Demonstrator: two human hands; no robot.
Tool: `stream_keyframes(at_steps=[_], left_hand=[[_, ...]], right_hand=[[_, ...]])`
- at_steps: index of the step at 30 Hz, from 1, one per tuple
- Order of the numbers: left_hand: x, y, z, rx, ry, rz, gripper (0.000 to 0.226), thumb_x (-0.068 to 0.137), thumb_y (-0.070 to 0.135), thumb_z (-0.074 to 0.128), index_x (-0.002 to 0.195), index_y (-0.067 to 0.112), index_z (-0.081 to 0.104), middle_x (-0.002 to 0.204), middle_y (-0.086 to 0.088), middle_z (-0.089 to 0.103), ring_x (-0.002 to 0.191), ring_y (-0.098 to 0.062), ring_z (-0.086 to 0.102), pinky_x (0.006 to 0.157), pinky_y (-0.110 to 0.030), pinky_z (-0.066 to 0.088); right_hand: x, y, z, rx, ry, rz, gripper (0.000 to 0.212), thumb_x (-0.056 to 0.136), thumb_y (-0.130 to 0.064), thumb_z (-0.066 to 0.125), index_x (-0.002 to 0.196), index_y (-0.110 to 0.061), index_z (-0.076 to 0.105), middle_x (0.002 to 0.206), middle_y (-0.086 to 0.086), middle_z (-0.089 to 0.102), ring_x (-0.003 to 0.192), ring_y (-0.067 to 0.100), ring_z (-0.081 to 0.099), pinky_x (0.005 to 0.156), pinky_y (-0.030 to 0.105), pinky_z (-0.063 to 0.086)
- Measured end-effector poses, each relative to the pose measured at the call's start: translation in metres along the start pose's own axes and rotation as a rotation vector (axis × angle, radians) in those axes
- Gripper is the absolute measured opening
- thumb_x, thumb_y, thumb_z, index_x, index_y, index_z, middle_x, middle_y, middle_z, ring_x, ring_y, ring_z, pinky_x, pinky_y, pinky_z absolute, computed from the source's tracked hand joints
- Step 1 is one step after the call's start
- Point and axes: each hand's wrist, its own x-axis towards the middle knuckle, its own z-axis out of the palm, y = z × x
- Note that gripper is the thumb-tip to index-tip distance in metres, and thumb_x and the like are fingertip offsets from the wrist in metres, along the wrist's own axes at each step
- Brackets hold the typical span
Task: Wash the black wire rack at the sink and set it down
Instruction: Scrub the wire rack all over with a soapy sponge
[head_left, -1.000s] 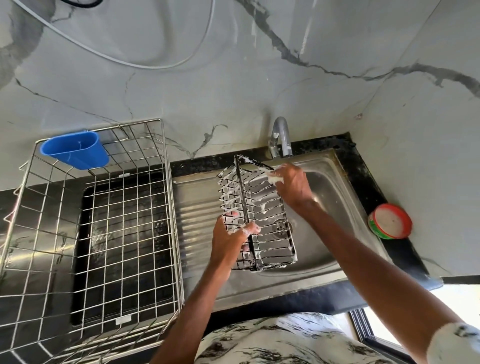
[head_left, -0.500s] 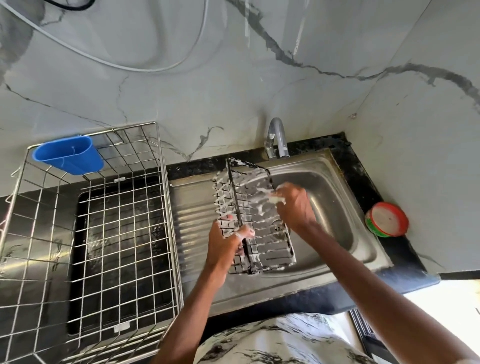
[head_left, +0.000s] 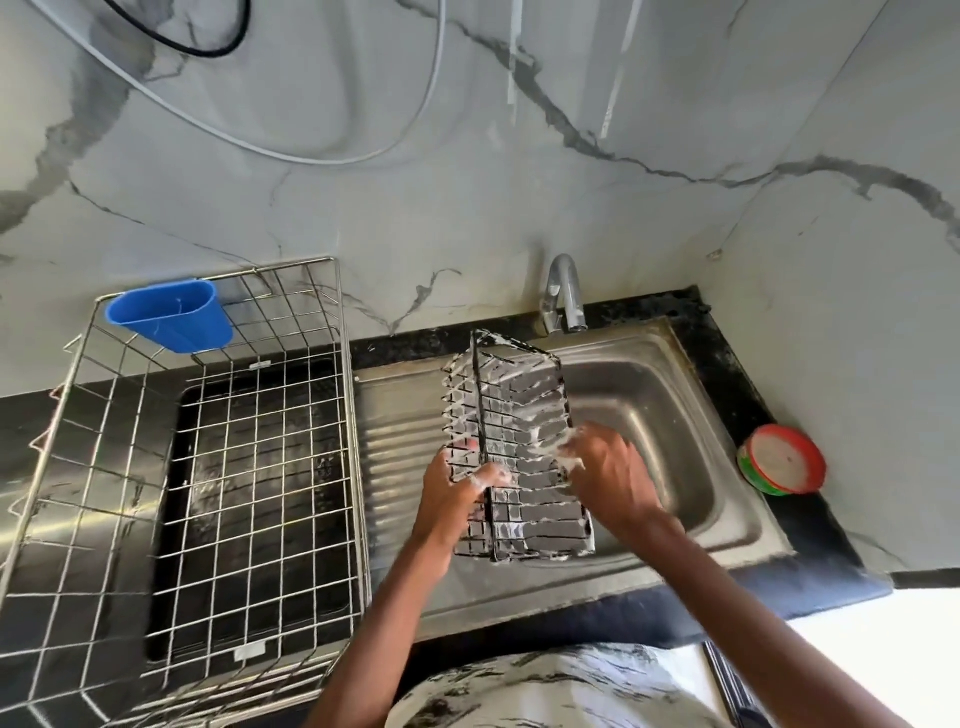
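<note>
Drying basket: large silver steel-wire basket (head_left: 347, 415), on the counter left of the sink.
Sink: stainless steel sink (head_left: 675, 431) with a ribbed drainboard.
Rack: black wire rack (head_left: 524, 395), foam-coated, held tilted over the sink.
Right hand (head_left: 613, 478): on the rack's grid, sudsy and blurred; its grip cannot be made out.
Left hand (head_left: 452, 499): fingers curled round the rack's left frame.
Holder: blue plastic cup (head_left: 171, 319), hung on the basket's rear rim.
Tub: round red-rimmed tub (head_left: 782, 460), on the counter right of the sink.
</note>
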Motion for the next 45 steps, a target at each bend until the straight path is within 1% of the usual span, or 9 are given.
stream_keyframes(at_steps=[4,9,14,16,22,27,32,38,45], left_hand=[[-0.029,0.019,0.009,0.023,-0.048,0.008,0.118,0.049,0.067,0.077,0.149,0.017,0.041,0.145,-0.014,0.058,0.132,-0.027,0.055,0.107,-0.042,0.032],[-0.024,0.0,0.013,0.001,-0.067,-0.008,0.104,0.058,0.071,0.083,0.139,0.016,0.048,0.137,-0.021,0.062,0.121,-0.036,0.064,0.106,-0.058,0.049],[-0.041,0.016,0.018,-0.132,-0.149,0.025,0.076,0.07,0.04,0.073,0.121,-0.011,0.052,0.107,-0.009,0.068,0.078,-0.013,0.066,0.053,-0.017,0.057],[-0.045,0.02,0.021,-0.163,-0.164,0.01,0.083,0.067,0.049,0.073,0.119,-0.014,0.056,0.114,-0.013,0.069,0.094,-0.025,0.065,0.065,-0.031,0.063],[-0.031,0.01,0.011,-0.156,-0.199,-0.005,0.044,0.074,0.06,0.07,0.097,0.024,0.076,0.117,-0.009,0.074,0.135,-0.045,0.053,0.114,-0.074,0.029],[-0.033,0.017,0.012,-0.093,-0.256,0.007,0.058,0.075,0.059,0.06,0.098,0.006,0.068,0.119,-0.01,0.074,0.139,-0.038,0.053,0.121,-0.065,0.021],[-0.029,0.018,0.016,-0.171,-0.254,0.005,0.056,0.076,0.049,0.068,0.115,0.009,0.062,0.11,-0.014,0.067,0.085,-0.024,0.065,0.095,-0.053,0.055],[-0.009,0.013,0.009,-0.189,-0.228,0.041,0.049,0.075,0.051,0.076,0.112,0.021,0.067,0.118,-0.006,0.07,0.136,-0.05,0.05,0.113,-0.072,0.032],[0.0,0.014,0.009,-0.152,-0.273,0.04,0.061,0.069,0.058,0.074,0.114,0.018,0.067,0.119,-0.017,0.07,0.122,-0.044,0.061,0.116,-0.072,0.029]], right_hand=[[0.002,0.012,-0.025,0.06,-0.006,-0.075,0.028,0.07,0.014,0.071,0.092,-0.003,0.075,0.084,0.016,0.075,0.048,0.013,0.063,0.042,0.002,0.023],[0.034,-0.004,-0.06,0.487,0.331,0.145,0.02,0.087,-0.001,0.063,0.1,-0.009,0.075,0.085,0.001,0.075,0.036,0.002,0.051,0.03,0.01,0.026],[0.065,-0.033,-0.057,0.665,0.434,0.371,0.019,0.085,0.0,0.066,0.09,-0.015,0.076,0.077,-0.004,0.07,0.05,0.011,0.062,0.042,0.019,0.051],[0.074,-0.036,-0.046,0.659,0.439,0.37,0.022,0.081,0.003,0.061,0.075,-0.015,0.072,0.066,-0.007,0.065,0.046,0.019,0.06,0.043,0.036,0.054],[0.084,-0.054,-0.039,0.713,0.414,0.318,0.016,0.081,-0.004,0.06,0.073,-0.016,0.067,0.07,-0.004,0.071,0.05,0.005,0.06,0.044,0.023,0.049],[0.087,-0.08,-0.04,0.789,0.347,0.22,0.012,0.083,0.0,0.062,0.084,-0.009,0.071,0.074,-0.002,0.071,0.05,-0.002,0.057,0.046,0.015,0.048],[0.085,-0.097,-0.047,0.938,0.197,0.334,0.038,0.085,0.005,0.063,0.12,-0.01,0.069,0.096,-0.006,0.071,0.065,0.002,0.065,0.052,0.017,0.055],[0.062,-0.09,-0.049,1.251,-0.021,0.389,0.037,0.091,0.015,0.052,0.114,-0.01,0.066,0.101,0.003,0.071,0.086,0.015,0.071,0.077,0.026,0.061],[0.055,-0.081,-0.047,1.329,-0.117,0.468,0.041,0.09,0.021,0.049,0.116,-0.005,0.068,0.102,0.005,0.071,0.08,0.013,0.073,0.073,0.027,0.061]])
